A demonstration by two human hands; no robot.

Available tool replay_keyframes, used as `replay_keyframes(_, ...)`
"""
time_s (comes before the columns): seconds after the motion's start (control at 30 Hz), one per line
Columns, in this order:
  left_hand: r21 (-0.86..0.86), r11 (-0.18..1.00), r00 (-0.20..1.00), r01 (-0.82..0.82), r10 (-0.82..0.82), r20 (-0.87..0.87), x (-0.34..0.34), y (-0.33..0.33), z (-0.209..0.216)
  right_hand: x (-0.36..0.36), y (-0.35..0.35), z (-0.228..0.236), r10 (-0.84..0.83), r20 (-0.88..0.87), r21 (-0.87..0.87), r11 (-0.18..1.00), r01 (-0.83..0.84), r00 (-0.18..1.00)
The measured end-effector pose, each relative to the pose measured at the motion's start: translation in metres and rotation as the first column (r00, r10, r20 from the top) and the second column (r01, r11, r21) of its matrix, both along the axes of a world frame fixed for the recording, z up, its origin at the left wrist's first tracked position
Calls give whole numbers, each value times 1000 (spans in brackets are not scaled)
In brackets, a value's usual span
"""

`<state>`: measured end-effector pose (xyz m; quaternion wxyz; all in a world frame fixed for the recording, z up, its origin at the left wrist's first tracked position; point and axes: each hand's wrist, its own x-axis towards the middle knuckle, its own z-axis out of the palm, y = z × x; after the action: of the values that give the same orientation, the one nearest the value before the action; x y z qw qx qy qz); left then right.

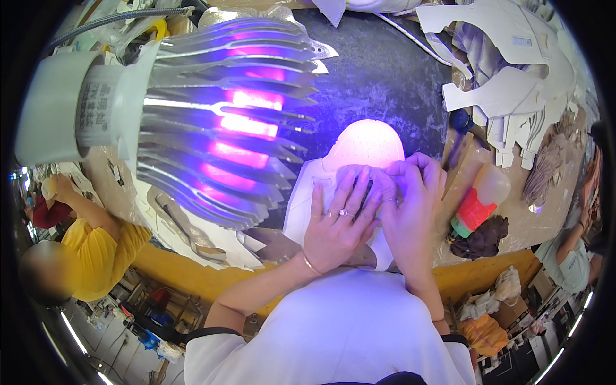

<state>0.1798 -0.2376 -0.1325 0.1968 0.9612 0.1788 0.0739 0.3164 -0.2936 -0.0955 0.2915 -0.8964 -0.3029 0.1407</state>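
Observation:
A pale shoe upper [366, 142] with a rounded, perforated toe glows pinkish under the lamp's light. Its lower part, with a greyish lining, is partly hidden by my hands. My left hand [340, 221] lies on it with fingers stretched and apart, pressing on the greyish part; rings and a bracelet show. At the upper's right edge, the bent fingers of my right hand [416, 199] pinch the rim. A large finned metal lamp [212, 122] hangs close at the left, shining violet. Beneath my left hand, a white flat piece [301, 199] sticks out to the left.
White cut pieces [523, 96] pile up at the far right. A bottle [478, 208] with red and green parts lies right of my hands, beside a dark crumpled scrap [481, 237]. More pale pieces [186, 221] lie left. A person in yellow [106, 247] sits left; another person [568, 256] is right.

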Motion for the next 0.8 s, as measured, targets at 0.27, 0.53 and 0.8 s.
replay_keyframes(0.27, 47, 999, 998, 8, -5, -57, -3, -3, -1, -4, 0, -12, -50, 49, 18, 999, 50, 998)
replay_keyframes(0.53, 29, 1000, 999, 9, -10, 30, 1, 0, -2, 10, 7, -12, -159, -94, 150, 974, 171, 983)
replay_keyframes(0.8, 62, 998, 998, 15, -19, 66, -1, -2, -6, 7, 10, -17, -136, 89, 130, 984, 124, 987)
